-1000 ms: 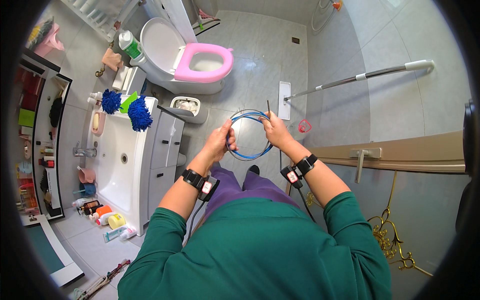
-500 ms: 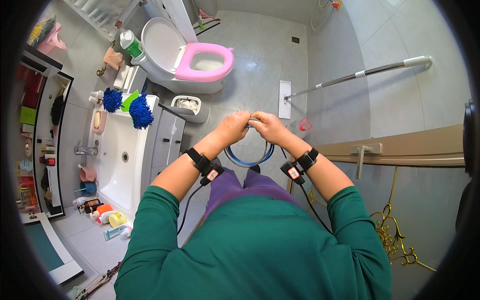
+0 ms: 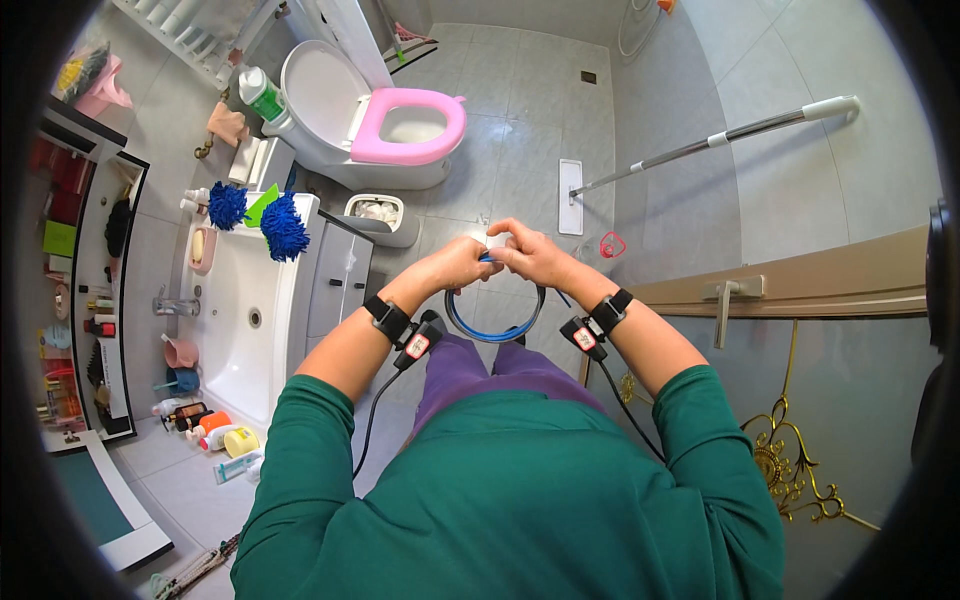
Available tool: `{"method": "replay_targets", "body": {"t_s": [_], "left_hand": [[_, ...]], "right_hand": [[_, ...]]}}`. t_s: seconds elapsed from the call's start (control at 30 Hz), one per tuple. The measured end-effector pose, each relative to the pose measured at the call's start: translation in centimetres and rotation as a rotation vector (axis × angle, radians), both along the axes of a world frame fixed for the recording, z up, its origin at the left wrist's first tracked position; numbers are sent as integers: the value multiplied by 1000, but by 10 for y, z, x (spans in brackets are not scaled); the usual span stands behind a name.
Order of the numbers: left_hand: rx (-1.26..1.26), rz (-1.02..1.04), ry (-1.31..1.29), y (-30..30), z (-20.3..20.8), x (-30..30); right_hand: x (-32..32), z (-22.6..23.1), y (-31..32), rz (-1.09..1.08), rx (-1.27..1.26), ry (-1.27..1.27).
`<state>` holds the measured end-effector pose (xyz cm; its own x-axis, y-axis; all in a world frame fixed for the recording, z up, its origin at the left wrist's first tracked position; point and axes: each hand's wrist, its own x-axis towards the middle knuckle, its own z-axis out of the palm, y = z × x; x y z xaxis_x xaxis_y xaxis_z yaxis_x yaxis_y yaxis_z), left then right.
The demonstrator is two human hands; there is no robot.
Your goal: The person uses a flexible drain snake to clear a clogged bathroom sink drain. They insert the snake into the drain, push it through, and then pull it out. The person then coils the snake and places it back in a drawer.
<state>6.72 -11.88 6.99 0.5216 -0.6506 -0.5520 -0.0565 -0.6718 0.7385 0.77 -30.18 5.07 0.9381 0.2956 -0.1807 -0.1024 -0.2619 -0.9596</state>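
Note:
In front of my thighs hangs a coil of thin blue and grey cable (image 3: 497, 337), made of several loops held as one ring. At the ring's upper left, my left hand (image 3: 465, 264) is closed around the bundle. My right hand (image 3: 530, 254) grips the upper right of the coil, its index finger arched above the loops. The fingertips of both hands nearly meet at the top, where a bit of blue shows between them. A loose end runs down beside my right wrist.
A sink (image 3: 268, 345) with bottles and blue fluffy cleaning heads (image 3: 285, 227) lies left. Ahead are a toilet with a pink seat (image 3: 372, 135) and a waste bin (image 3: 402, 232). A flat mop (image 3: 570, 198) leans on the right wall, near a door handle (image 3: 722, 315).
Both hands have shifted slightly lower, and the coil is gathered into a tighter, rounder ring. My right index finger has lifted into an arch.

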Motion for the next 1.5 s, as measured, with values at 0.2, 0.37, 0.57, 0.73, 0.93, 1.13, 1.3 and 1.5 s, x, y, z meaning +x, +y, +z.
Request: {"method": "replay_targets", "body": {"t_s": [0.2,0.37,0.57,0.73,0.93,1.13,1.3,1.5], "left_hand": [[33,225,-206,19,-7,3],[28,2,-518,26,-6,-2],[251,-39,-773,27,-17,-2],[352,5,-839,30,-29,8],[193,39,-1000,29,-30,8],[108,145,-1028,15,-22,17],[93,177,-992,-6,-20,11],[115,125,-1044,-14,-11,8]], "right_hand": [[-10,-1,-27,114,-98,202],[-13,-2,-34,-3,72,437],[-12,-6,-36,-182,647,880],[-19,-9,-28,-191,826,928],[-24,-10,-37,16,1002,876],[-36,-6,-5,-174,1228,743],[-38,3,11,112,1336,627],[-27,5,0,199,1438,505]]}}
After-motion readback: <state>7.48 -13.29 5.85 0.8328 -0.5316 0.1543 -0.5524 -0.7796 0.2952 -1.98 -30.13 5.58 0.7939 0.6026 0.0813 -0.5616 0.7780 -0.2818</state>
